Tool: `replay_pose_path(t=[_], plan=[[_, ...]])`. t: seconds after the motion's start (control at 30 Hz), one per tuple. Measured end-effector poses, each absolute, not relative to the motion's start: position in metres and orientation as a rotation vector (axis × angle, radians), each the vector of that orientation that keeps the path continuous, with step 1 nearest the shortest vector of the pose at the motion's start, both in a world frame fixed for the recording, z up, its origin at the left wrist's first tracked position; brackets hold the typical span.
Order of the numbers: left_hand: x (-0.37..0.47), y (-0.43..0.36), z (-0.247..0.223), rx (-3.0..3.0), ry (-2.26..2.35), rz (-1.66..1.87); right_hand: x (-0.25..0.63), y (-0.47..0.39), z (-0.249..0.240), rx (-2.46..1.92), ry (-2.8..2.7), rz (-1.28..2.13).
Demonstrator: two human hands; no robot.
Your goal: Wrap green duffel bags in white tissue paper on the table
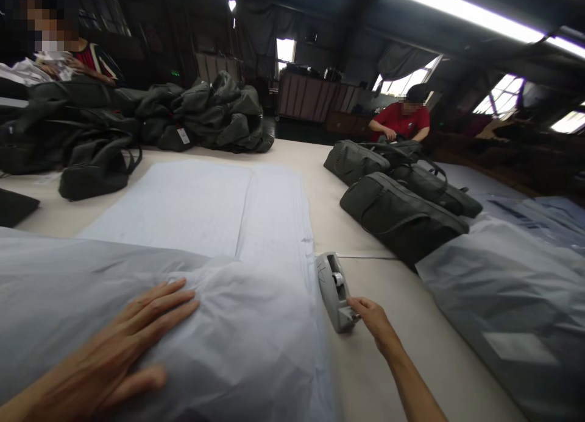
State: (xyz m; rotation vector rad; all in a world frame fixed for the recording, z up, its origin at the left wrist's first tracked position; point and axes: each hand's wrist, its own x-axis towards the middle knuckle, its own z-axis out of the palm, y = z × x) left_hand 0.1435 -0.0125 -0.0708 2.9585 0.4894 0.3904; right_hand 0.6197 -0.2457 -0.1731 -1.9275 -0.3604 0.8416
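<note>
My left hand (pixel 123 343) lies flat with fingers spread on a filled, pale translucent plastic bag (pixel 256 343), pressing its surface. To the right, a grey tape dispenser (pixel 331 288) stands on the table, dark marks written on its side. My right hand (pixel 372 318) is at the near end of the dispenser, thumb and fingers pinched together on the tape at the cutter. The strip of tape itself is hardly visible. Beyond the filled bag, a stack of flat, pale plastic bags (pixel 196 196) lies on the table.
Dark duffel bags (pixel 402 215) sit at the right, beside a plastic-wrapped bundle (pixel 507 306). More dark bags (pixel 205 114) are heaped at the far left. A person in red (pixel 402 120) handles bags across the pale table (pixel 365 276); another person (pixel 86 59) is at far left.
</note>
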Motion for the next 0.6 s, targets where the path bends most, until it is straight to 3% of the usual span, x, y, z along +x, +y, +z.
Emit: replay_pose_path(t=[0.37,0.6], plan=[[0.159,-0.018,-0.043,3.026,0.357,0.461,0.600,-0.264,-0.148,-1.845,-0.285,0.638],[0.161,-0.021,-0.041,2.917,0.421,0.378,0.577,-0.307,-0.172,-1.855,-0.094,0.895]])
